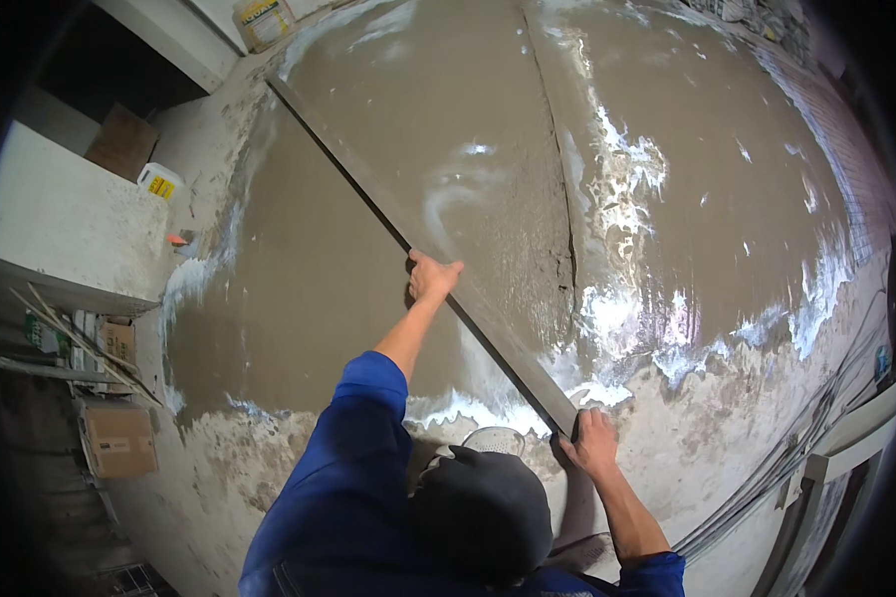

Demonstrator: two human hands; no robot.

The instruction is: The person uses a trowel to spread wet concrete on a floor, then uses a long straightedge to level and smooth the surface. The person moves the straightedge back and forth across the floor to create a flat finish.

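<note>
The left hand (434, 276) grips a long bar (493, 341) near its middle, the right hand (593, 443) its near end — wet cement (309, 289) on both sides, a white jug (159, 181) left of its far end.

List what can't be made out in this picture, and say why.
All in the head view:
- Near end of the long bar: covered by the right hand.
- Underside of the bar at the left hand: faces away from the camera.
- Top of the bag: cut off by the upper edge.
- Small orange thing at left: too small to identify.
- Right sleeve: cut off by the lower edge.
</note>
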